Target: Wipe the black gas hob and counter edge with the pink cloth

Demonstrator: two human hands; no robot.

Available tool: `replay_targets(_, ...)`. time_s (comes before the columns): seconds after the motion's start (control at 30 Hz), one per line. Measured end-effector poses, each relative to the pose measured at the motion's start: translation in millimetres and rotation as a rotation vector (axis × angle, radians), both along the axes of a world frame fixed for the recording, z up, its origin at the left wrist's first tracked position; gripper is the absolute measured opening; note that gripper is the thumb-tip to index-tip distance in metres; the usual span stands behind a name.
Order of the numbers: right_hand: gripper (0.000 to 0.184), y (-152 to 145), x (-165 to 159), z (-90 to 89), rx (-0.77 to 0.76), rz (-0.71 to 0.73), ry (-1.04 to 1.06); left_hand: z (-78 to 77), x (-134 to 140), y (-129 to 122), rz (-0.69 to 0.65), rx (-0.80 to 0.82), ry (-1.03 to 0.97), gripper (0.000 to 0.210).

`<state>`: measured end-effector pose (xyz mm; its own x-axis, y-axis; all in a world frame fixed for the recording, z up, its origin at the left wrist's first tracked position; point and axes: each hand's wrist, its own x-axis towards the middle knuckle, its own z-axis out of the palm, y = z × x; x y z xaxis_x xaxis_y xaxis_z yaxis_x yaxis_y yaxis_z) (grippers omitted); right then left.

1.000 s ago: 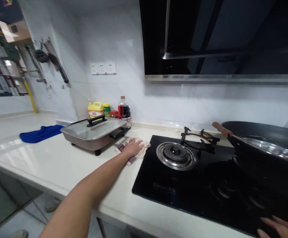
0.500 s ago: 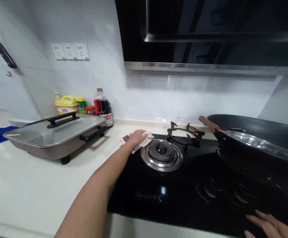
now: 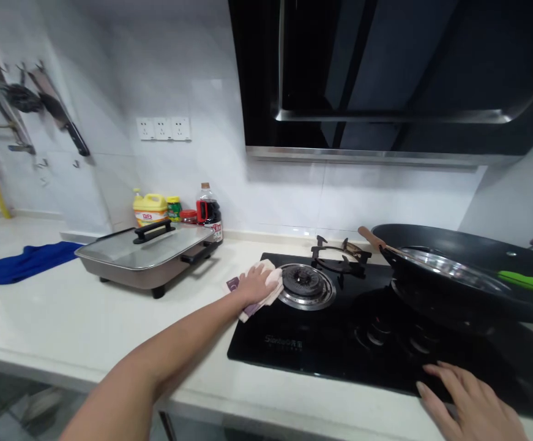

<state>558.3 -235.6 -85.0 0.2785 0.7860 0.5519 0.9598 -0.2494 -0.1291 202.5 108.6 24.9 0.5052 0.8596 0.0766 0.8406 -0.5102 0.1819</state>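
Observation:
My left hand (image 3: 256, 285) presses a white and purple cloth (image 3: 272, 277) onto the left edge of the black glass gas stove (image 3: 321, 355), its fingers curved over the fabric. Just right of the cloth lies the bare round burner (image 3: 303, 285) with its steel ring. Behind that burner, the black pan support (image 3: 342, 256) sits off to one side on the glass. My right hand (image 3: 472, 404) rests at the stove's front edge, fingers apart and holding nothing, near the control knobs (image 3: 379, 332).
A lidded electric pan (image 3: 142, 260) stands on the counter at left, with a dark sauce bottle (image 3: 210, 211) and a yellow jug (image 3: 150, 209) behind. A blue cloth (image 3: 27, 262) lies farther left. A large wok (image 3: 459, 275) covers the right burner. The range hood (image 3: 376, 131) overhangs the stove.
My left hand and the cloth have moved toward me along the stove's left edge, from behind the burner to beside it. The view has shifted, showing more of my right hand and the wok.

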Motion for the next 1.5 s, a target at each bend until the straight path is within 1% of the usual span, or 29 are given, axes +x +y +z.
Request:
replay_targets(0.1, 0.054, 2.3, -9.9, 3.9, 0.023, -0.049, 0.024, -1.0, -19.0, -44.4, -0.061, 0.013, 0.029, 0.069)
replay_targets(0.17, 0.056, 4.0, -15.3, 5.9, 0.039, -0.055, 0.034, -2.5, -29.8, -73.0, -0.121, 0.038, 0.045, 0.070)
replay_targets(0.3, 0.058, 7.3, -20.4, 7.9, 0.035, -0.058, 0.061, -6.9, -43.0, -124.9, -0.262, 0.068, 0.042, 0.067)
replay_targets(0.4, 0.057, 9.4, -21.6, 9.1, 0.020, -0.061, 0.093, -9.5, -40.2, -154.0, -0.398, 0.032, 0.014, 0.067)
replay_targets(0.5, 0.055, 10.8, -23.6, 10.5, 0.011, -0.060, 0.108, -9.5, -22.9, -168.0, -0.515, -0.007, -0.003, 0.065)
replay_targets(0.6, 0.053, 11.2, -26.6, 11.5, 0.016, -0.064, 0.106, -8.3, 9.4, -166.9, -0.556, -0.032, -0.002, 0.064)
replay_targets(0.73, 0.051, 10.6, -30.1, 12.9, 0.033, -0.068, 0.098, -8.6, 67.5, -151.0, -0.570, 0.014, -0.043, 0.058)
replay_targets(0.83, 0.049, 9.4, -32.6, 15.4, 0.047, -0.066, 0.088, -8.5, 112.0, -134.8, -0.532, 0.083, -0.060, 0.054)
replay_targets(0.93, 0.045, 7.6, -35.7, 18.8, 0.070, -0.059, 0.065, -6.6, 149.9, -117.8, -0.490, 0.122, -0.074, 0.050)
replay_targets(1.1, 0.038, 6.2, -40.1, 22.6, 0.124, -0.049, 0.021, -4.7, 199.1, -89.4, -0.484, 0.117, -0.067, 0.050)
replay_targets(1.27, 0.032, 7.8, -40.4, 23.9, 0.153, -0.037, 0.004, -3.8, 244.3, -67.2, -0.564, 0.076, -0.040, 0.053)
replay_targets(1.37, 0.030, 7.2, -40.1, 26.0, 0.145, -0.036, 0.007, -1.6, 273.4, -60.9, -0.613, 0.043, -0.023, 0.056)
replay_targets(1.5, 0.028, 5.2, -40.2, 30.9, 0.123, -0.031, 0.027, 0.7, 306.7, -62.9, -0.642, -0.006, -0.003, 0.065)
